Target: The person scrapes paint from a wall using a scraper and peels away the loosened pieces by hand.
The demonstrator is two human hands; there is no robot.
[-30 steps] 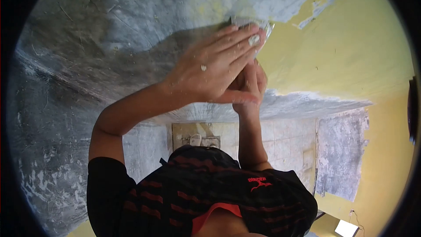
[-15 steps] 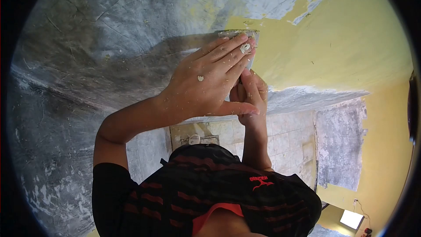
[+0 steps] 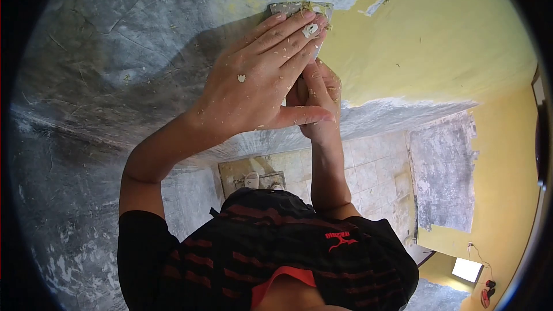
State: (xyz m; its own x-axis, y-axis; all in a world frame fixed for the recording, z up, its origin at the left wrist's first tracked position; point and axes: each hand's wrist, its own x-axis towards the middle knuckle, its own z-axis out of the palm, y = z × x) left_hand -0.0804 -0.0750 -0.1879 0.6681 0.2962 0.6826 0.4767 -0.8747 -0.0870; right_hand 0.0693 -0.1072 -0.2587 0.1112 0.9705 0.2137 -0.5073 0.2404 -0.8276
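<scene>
A scraper (image 3: pixel 286 7) with a wide, flat metal blade lies against the wall, at the border between yellow paint (image 3: pixel 426 40) and bare grey plaster (image 3: pixel 150 29). My right hand (image 3: pixel 324 95) is closed around its handle, which is mostly hidden. Flat on the blade rests my left hand (image 3: pixel 253 75), fingers stretched out and thumb reaching across towards my right wrist. Paint shavings (image 3: pixel 314 7) gather at the blade's front edge. Flakes and crumbs of paint stick to the back of my left hand and its fingers.
Pale floor tiles (image 3: pixel 368 167) lie below, with a shoe (image 3: pixel 252 179) near a dark-edged floor patch. Another stripped grey area (image 3: pixel 443 178) shows on the wall at right. A bright white panel (image 3: pixel 466 269) and a hanging cable (image 3: pixel 487 259) are at lower right.
Both hands and the scraper have moved up in the picture and slightly left along the paint border. More shavings have collected at the blade's edge.
</scene>
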